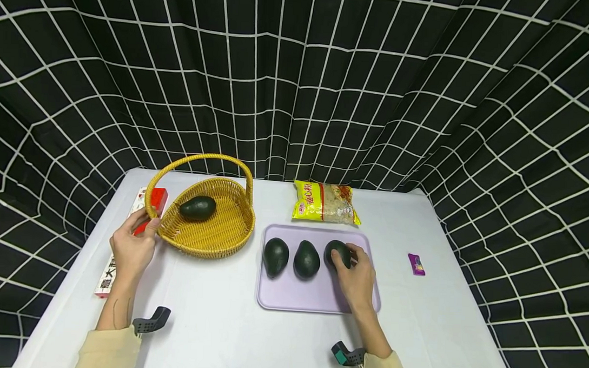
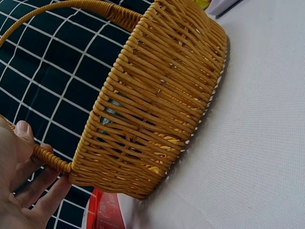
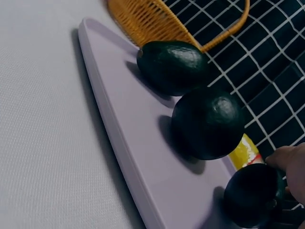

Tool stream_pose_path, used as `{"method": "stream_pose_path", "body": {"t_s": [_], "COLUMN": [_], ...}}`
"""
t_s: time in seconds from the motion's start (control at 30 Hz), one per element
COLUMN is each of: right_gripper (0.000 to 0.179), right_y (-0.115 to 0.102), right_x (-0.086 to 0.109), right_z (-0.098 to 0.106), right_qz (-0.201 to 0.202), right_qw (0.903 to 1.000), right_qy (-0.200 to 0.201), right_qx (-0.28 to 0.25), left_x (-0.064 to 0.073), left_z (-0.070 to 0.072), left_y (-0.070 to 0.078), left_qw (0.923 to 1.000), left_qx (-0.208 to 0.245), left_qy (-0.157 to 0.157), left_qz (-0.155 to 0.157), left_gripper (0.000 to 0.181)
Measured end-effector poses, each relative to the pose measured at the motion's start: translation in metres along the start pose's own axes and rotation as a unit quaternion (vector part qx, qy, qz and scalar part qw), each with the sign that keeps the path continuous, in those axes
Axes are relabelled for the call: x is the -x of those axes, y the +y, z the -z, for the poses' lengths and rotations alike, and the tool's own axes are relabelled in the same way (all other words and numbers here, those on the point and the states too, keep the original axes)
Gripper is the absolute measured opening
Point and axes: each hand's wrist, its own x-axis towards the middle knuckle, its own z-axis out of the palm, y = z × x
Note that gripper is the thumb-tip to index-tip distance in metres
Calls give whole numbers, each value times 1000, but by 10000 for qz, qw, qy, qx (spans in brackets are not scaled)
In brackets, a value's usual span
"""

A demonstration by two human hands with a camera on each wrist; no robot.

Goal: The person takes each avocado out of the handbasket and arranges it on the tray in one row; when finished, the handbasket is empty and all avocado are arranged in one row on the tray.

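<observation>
My left hand (image 1: 133, 243) grips the lower left end of the handle (image 1: 205, 157) of a yellow wicker basket (image 1: 215, 232). In the left wrist view, its thumb and fingers wrap round the handle (image 2: 53, 159) beside the woven wall (image 2: 152, 100). One dark green avocado (image 1: 198, 207) lies inside the basket. At the right of a lilac tray (image 1: 315, 301), my right hand (image 1: 358, 275) holds an avocado (image 1: 337, 252) between thumb and fingers. Two more avocados, a left one (image 1: 275, 257) and a middle one (image 1: 306, 260), lie on that tray.
Behind the tray lies a yellow food packet (image 1: 325, 202). A small purple packet (image 1: 416, 264) is on the white table (image 1: 212, 316) to the right. Under my left arm sits a long red and white box (image 1: 107, 280). Black grid-patterned curtain (image 1: 259, 85) surrounds the table's back and sides.
</observation>
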Motion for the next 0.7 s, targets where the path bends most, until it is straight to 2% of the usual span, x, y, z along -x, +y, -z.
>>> {"method": "stream_pose_path", "body": {"t_s": [0.27, 0.37, 0.5, 0.6, 0.7], "right_gripper": [55, 55, 52, 53, 59], "right_y": [-4, -17, -48, -76, -106], "right_x": [-2, -3, -1, 4, 9], "right_z": [1, 2, 0, -5, -15], "right_qz": [94, 413, 958, 1201, 1286], "right_qw": [9999, 9988, 9948, 9927, 9897], "right_qy": [46, 226, 340, 66, -576], "right_qx": [119, 130, -3, -104, -249], "left_x": [1, 1, 0, 0, 0], "left_z": [0, 0, -1, -1, -1], "left_y": [2, 1, 0, -1, -1], "left_qw": [10000, 10000, 10000, 10000, 9999], "left_qx": [-47, -23, -34, -89, -105], "left_qy": [-7, 5, 29, 42, 45], "left_qz": [-1, 15, 2, -17, -25], "left_gripper": [40, 41, 40, 39, 39]}}
